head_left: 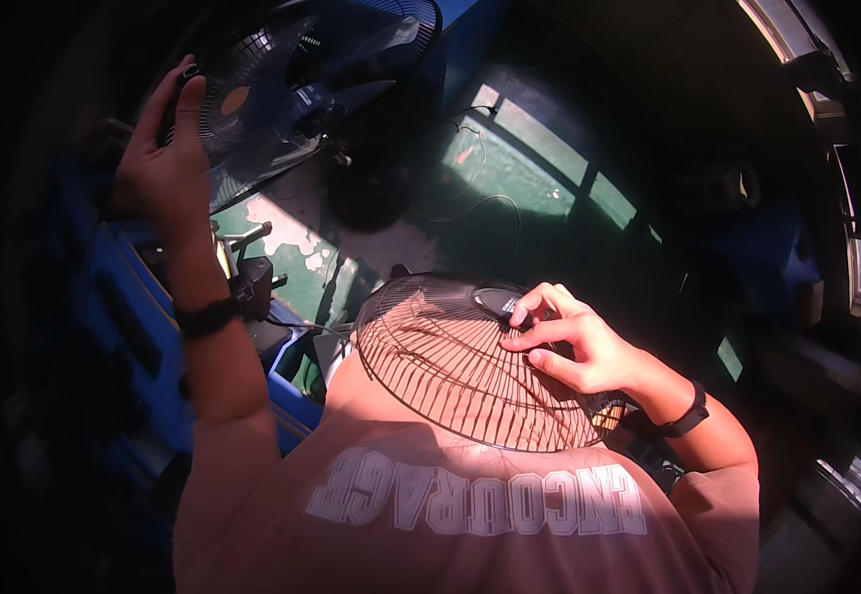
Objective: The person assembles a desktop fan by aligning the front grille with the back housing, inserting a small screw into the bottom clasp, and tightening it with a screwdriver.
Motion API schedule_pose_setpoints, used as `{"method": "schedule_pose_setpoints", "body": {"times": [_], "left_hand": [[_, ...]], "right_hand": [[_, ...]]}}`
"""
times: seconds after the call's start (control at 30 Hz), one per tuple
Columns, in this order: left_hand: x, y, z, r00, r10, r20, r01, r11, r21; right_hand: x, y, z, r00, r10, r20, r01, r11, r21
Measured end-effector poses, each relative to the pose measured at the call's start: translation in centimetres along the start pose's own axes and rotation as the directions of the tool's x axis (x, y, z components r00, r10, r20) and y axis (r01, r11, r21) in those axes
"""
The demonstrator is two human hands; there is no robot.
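A black wire fan guard (450,401) is seen lying across the front of the person's body, just beyond the lettering of the pink shirt (470,554). Its oval centre badge is touched by the right hand (574,342), whose loosely bent fingers are laid on the wires; whether any wire is gripped cannot be told. By the left hand (168,163), raised to the upper left, a small dark piece (190,72) is grasped between thumb and fingers at the edge of a fan (313,97) with dark blades. A dark band is worn on each wrist. Near the left forearm, blue crates (138,297) are seen. Beyond the guard, the worn green floor (514,168) is lit by patches of sunlight and crossed by a thin cable.
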State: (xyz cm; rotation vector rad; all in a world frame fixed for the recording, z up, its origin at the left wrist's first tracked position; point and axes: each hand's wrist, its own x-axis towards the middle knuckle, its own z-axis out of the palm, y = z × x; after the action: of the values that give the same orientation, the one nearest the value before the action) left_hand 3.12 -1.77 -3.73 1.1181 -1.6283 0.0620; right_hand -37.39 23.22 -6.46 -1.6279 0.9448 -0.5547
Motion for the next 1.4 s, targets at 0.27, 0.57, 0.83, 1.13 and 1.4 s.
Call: {"method": "schedule_pose_setpoints", "body": {"times": [0.27, 0.57, 0.83, 1.13, 1.4], "left_hand": [[0.1, 0.6, 1.2, 1.0, 0.008, -0.01, -0.008, 1.0, -0.009], [0.1, 0.4, 1.1, 1.0, -0.011, 0.0, 0.011, 1.0, -0.015], [0.0, 0.7, 1.1, 1.0, -0.02, -0.015, 0.02, 1.0, -0.019], [-0.1, 0.9, 0.9, 0.999, -0.009, -0.032, 0.01, 0.999, 0.053], [0.2, 1.3, 0.8, 0.998, -0.05, -0.038, 0.053, 0.995, 0.083]], "right_hand": [[2.9, 3.0, -1.8, 0.926, 0.295, 0.235, -0.261, 0.951, -0.167], [-0.3, 11.0, -4.0, 0.72, 0.515, 0.464, -0.522, 0.844, -0.126], [-3.8, 15.6, -2.4, 0.617, 0.679, 0.398, -0.787, 0.55, 0.281], [-9.8, 20.0, -1.6, 0.535, 0.675, 0.509, -0.769, 0.14, 0.624], [-13.2, 25.0, 4.7, 0.567, 0.622, 0.54, -0.566, -0.182, 0.804]]}}
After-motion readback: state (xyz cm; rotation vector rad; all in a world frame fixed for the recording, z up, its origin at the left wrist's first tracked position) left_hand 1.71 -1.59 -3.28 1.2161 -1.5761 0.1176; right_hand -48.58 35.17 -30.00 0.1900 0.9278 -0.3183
